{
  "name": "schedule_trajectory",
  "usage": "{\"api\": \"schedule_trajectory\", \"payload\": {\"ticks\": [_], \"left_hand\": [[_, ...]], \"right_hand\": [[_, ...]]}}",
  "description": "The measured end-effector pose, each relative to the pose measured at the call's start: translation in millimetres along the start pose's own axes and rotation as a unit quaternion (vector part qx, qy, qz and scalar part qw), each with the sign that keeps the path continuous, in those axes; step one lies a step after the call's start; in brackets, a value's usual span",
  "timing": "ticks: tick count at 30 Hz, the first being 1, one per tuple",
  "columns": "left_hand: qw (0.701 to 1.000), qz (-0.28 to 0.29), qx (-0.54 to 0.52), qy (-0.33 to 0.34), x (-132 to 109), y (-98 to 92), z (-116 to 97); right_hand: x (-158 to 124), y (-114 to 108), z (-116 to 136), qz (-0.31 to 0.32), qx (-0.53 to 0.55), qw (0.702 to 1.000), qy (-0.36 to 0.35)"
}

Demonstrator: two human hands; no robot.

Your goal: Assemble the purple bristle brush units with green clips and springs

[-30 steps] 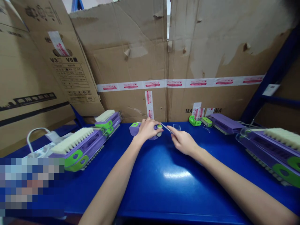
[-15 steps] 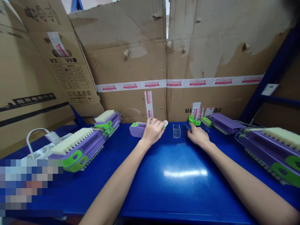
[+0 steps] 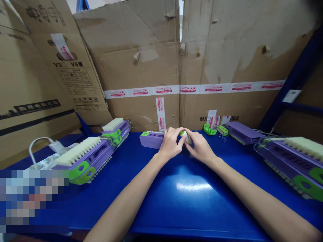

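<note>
My left grip [image 3: 173, 143] and right grip [image 3: 201, 146] are both closed narrowly on the white piece [image 3: 187, 137], its green end showing, just right of the purple brush [image 3: 150, 139]. Whether it touches the desk [image 3: 161, 205], I can't tell. Pinched unevenly, it could slip from my fingertips and, being rounded, might roll towards the green clip [image 3: 210, 130].

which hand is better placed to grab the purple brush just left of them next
Probably the left hand: it is close beside the purple brush, while the right hand is farther off, beyond the small white-and-green piece.
</note>
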State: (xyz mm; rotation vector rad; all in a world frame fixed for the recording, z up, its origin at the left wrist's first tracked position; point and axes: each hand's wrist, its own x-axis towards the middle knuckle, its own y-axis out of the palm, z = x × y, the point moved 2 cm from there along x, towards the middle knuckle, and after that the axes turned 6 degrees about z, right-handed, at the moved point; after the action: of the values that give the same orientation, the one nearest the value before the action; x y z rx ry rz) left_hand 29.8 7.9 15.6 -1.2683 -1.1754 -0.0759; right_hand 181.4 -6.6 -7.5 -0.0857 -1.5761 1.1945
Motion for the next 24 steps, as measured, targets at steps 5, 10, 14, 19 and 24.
{"api": "schedule_trajectory", "payload": {"ticks": [5, 10, 14, 19, 24], "left_hand": [[0.987, 0.037, 0.148, 0.053, -1, -13.6, 18], [0.968, 0.064, 0.24, -0.047, -8, -16.2, 52], [0.958, 0.105, 0.253, -0.084, -11, -9.3, 57], [0.962, 0.143, 0.22, -0.076, -8, -10.6, 54], [0.962, 0.17, 0.206, -0.054, -9, -15.0, 55]], "right_hand": [[-2, 3, -18, -0.068, 0.056, 0.987, 0.131], [1, 3, -30, -0.036, -0.008, 0.978, 0.205], [5, 4, -22, 0.041, -0.127, 0.966, 0.223], [5, 8, -16, 0.1, -0.213, 0.95, 0.203], [2, 8, -18, 0.13, -0.215, 0.948, 0.194]]}}
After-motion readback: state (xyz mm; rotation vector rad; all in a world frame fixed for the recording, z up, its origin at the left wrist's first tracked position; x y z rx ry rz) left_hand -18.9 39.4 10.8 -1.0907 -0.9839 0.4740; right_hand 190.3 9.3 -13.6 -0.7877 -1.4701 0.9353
